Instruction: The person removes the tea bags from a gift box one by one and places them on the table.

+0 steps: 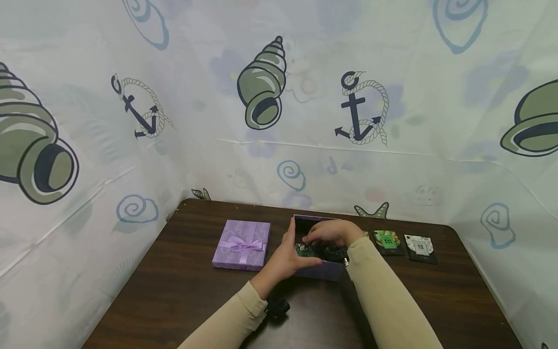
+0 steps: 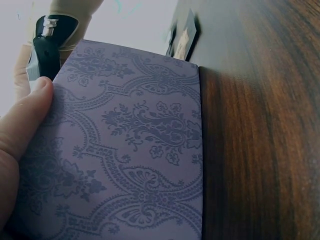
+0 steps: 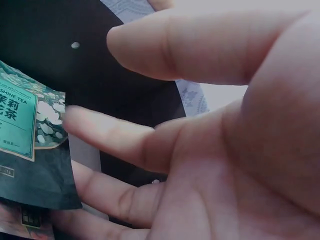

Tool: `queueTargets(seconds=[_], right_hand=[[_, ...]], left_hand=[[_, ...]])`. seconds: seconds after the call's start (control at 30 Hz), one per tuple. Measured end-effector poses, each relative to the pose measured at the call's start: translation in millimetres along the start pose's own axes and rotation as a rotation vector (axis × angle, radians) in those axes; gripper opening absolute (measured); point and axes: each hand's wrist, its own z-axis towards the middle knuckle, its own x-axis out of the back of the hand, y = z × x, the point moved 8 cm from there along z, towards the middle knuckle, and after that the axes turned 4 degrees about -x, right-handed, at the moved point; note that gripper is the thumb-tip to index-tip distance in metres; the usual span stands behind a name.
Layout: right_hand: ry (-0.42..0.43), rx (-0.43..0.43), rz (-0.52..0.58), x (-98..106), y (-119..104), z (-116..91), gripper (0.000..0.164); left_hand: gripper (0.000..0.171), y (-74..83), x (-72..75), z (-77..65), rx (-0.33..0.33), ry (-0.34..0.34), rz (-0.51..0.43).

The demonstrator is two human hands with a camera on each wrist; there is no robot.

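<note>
An open purple gift box (image 1: 317,272) with a black inside stands at mid-table. My left hand (image 1: 285,257) rests at its left front corner, fingers straight along the left side and thumb along the front rim. In the left wrist view the box's patterned wall (image 2: 125,140) shows beside that thumb. My right hand (image 1: 333,231) reaches into the box. Seen from the right wrist, its fingertips touch a green and black jasmine tea packet (image 3: 35,130), with the thumb well apart. Below that packet shows part of a pinkish one (image 3: 30,227).
Left of the box lies its purple lid (image 1: 241,245) with a ribbon bow. A green-topped packet (image 1: 387,241) and a white-topped packet (image 1: 420,248) lie to the right, another partly hidden by my right arm. A patterned cloth hangs behind the brown table (image 1: 174,291).
</note>
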Motion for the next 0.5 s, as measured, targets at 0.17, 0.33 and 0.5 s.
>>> queueTargets(seconds=[0.17,0.33,0.5], right_hand=[[-0.011,0.020,-0.038,-2.4,-0.3,0.1,0.044],[0.010,0.032,-0.031,-2.9,-2.9,-3.8,0.044],[0.042,0.087,0.107,0.0,-4.8,-7.1,0.045]], left_hand=[[0.144,1.9,0.9,-0.6,-0.002,0.001,-0.002],[0.145,2.5,1.2,-0.4,-0.004,0.002,-0.001],[0.146,2.2,1.0,0.4,-0.015,0.005,0.006]])
